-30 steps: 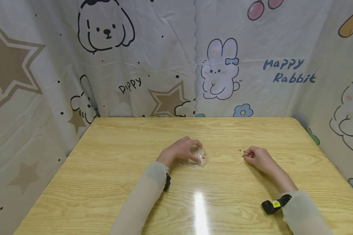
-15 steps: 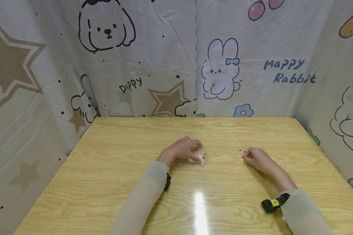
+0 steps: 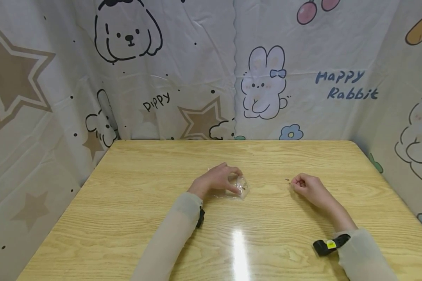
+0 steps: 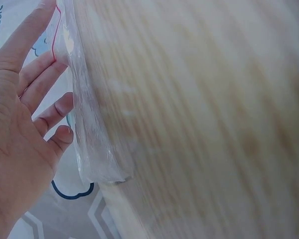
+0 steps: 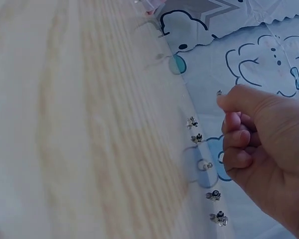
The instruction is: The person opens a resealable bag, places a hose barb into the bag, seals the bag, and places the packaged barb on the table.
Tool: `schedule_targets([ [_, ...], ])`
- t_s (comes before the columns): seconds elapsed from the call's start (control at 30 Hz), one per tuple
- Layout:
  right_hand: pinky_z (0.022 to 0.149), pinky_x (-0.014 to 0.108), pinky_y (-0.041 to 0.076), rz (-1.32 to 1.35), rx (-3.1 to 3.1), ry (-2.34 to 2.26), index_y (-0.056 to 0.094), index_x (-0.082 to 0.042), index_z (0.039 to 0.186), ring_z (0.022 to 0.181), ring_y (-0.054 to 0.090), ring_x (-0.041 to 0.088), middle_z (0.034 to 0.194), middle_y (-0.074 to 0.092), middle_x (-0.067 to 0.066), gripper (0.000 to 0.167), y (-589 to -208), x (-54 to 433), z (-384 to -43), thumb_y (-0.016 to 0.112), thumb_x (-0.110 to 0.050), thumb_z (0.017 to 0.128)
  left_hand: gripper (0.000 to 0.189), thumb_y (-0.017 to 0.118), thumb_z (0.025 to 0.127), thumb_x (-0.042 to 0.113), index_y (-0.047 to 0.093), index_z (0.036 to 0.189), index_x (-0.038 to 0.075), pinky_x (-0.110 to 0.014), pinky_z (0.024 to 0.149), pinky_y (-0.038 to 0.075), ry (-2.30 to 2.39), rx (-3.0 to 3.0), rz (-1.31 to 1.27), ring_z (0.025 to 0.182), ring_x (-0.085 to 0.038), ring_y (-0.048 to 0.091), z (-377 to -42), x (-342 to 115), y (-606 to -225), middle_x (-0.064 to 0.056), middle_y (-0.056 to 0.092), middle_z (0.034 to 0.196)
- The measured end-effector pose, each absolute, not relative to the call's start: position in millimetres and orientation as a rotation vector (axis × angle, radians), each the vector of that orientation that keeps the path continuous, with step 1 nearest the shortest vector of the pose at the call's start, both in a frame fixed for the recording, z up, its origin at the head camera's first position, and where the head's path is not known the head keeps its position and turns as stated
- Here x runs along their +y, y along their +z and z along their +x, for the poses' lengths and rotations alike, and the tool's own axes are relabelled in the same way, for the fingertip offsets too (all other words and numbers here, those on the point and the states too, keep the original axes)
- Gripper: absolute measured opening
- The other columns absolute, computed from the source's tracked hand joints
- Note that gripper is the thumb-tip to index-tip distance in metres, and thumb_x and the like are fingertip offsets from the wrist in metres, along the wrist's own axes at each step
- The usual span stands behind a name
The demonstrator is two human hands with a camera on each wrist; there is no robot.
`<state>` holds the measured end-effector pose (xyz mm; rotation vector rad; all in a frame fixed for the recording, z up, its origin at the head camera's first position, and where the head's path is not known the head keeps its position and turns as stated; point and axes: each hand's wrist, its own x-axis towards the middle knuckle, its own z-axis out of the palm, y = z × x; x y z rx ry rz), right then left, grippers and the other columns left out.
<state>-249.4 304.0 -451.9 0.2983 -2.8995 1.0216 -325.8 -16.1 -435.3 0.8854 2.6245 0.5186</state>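
Observation:
My left hand (image 3: 219, 177) holds a clear plastic zip bag (image 4: 92, 124) by its mouth, near the red seal line, with thumb and forefinger spread apart in the head view. Small dark bits (image 3: 244, 187) show at the bag's right end. To the right, my right hand (image 3: 307, 185) has thumb and forefinger pinched at a tiny metal piece (image 5: 219, 92), and its other fingers are curled in. Beside and below it in the right wrist view, several small shiny metal parts (image 5: 197, 138) lie in a loose row on the table; their exact kind is too small to make out.
The wood-grain table (image 3: 154, 222) reaches back to a printed curtain (image 3: 197, 58), which also encloses both sides. A black wrist camera (image 3: 325, 247) sits on the right forearm, low over the table.
My right hand dips slightly toward the small parts, then rises a little with a tiny piece at its fingertips. The left hand and the bag stay in place.

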Motion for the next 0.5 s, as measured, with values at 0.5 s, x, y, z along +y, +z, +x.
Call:
schedule_targets([
  [0.5,0.067,0.017,0.042,0.241,-2.803,1.194,0.062,0.001,0.102,0.076,0.047,0.002,0.092,0.061,0.010,0.015,-450.0,299.2,-242.1,0.056,-0.013,0.099,0.065,0.079,0.074,0.053,0.057,0.131,0.031,-0.038,0.102,0.043,0.517,2.627,0.875,0.108,-0.015,0.046,-325.6,-15.3,-434.7,0.002,0.057,0.126],
])
